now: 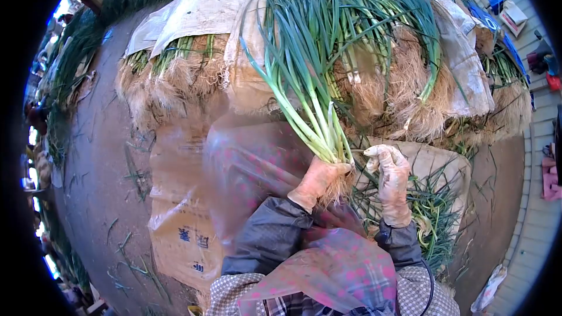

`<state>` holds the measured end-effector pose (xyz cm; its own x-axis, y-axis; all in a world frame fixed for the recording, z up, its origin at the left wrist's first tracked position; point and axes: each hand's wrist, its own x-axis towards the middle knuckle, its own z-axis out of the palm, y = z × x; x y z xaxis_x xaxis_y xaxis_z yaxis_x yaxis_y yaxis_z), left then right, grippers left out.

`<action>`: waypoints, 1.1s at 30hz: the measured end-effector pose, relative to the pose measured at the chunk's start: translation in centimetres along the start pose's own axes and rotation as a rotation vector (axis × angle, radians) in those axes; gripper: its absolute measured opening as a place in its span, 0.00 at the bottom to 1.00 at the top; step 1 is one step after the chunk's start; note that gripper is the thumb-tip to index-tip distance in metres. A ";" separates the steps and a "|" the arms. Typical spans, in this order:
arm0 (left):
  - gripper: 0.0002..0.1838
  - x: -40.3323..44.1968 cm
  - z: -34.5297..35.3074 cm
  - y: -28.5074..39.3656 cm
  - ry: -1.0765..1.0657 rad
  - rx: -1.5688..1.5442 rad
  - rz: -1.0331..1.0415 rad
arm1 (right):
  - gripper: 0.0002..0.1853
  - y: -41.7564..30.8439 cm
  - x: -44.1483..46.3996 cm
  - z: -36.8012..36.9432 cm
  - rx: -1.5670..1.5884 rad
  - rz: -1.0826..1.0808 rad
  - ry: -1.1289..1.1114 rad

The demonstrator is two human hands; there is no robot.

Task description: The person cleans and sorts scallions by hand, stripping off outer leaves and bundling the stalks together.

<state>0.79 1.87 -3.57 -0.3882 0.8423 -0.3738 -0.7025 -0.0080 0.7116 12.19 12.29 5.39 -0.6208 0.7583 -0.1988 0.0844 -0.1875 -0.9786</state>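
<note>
while the left hand point(322, 182) clamps a bunch of green onions point(316, 122) just above its roots point(338, 190), the right hand point(391, 182) curls just beside the bunch, though whether its fingertips grip anything cannot be told; a firm, low hold probably serves best, keeping the stems aligned without bruising them; in front, heaped onions point(410, 82) lie roots-forward, partly under pale sacking point(202, 9), leaf scraps point(434, 222) litter a pale sheet point(453, 165) at right, and brown floor point(105, 181) borders a ribbed panel point(535, 140)

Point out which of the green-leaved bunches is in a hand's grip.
The bunch held by its pale lower stalks in the left hand, roots showing below the fist; the other rooted stalks lie piled ahead.
</note>
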 end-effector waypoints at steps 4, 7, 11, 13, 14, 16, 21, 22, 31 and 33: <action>0.18 2.2 0.6 -3.0 -0.138 -0.464 -0.006 | 0.20 -0.6 2.4 2.9 -1.020 -0.661 -0.043; 0.20 4.4 -1.0 -6.1 -0.198 -0.902 -0.137 | 0.19 2.6 5.1 4.7 -1.128 -0.889 0.032; 0.17 4.0 -1.8 -3.9 -0.091 0.210 0.312 | 0.13 3.7 4.8 4.4 -1.005 -0.976 -0.078; 0.17 4.3 -2.2 -4.5 -0.057 -0.003 0.149 | 0.07 3.8 3.1 3.2 -0.702 -0.698 -0.167; 0.17 3.9 -1.8 -3.8 -0.056 -0.006 0.140 | 0.07 3.5 2.5 3.1 -0.704 -0.689 -0.166; 0.17 2.2 0.2 -0.7 -0.099 0.288 0.217 | 0.06 2.5 1.6 2.6 -0.120 -0.207 -0.228; 0.18 1.6 -0.9 0.5 -0.113 0.272 0.052 | 0.06 0.3 2.1 0.3 -0.045 0.169 -0.538; 0.18 1.6 -0.9 0.4 -0.106 0.270 0.057 | 0.06 0.6 2.6 0.1 0.058 0.235 -0.502; 0.31 1.1 -0.9 1.6 -0.037 0.856 0.221 | 0.19 1.4 5.9 0.7 -1.223 -0.466 -0.759; 0.32 0.8 -0.8 2.6 -0.114 0.933 0.175 | 0.17 2.4 5.5 0.0 -1.171 -0.498 -0.783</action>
<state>-1.84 2.04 -2.49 -0.3479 0.9177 -0.1918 0.1378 0.2524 0.9578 9.01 16.03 1.96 -0.9910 0.0020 -0.1337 0.0688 0.8648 -0.4974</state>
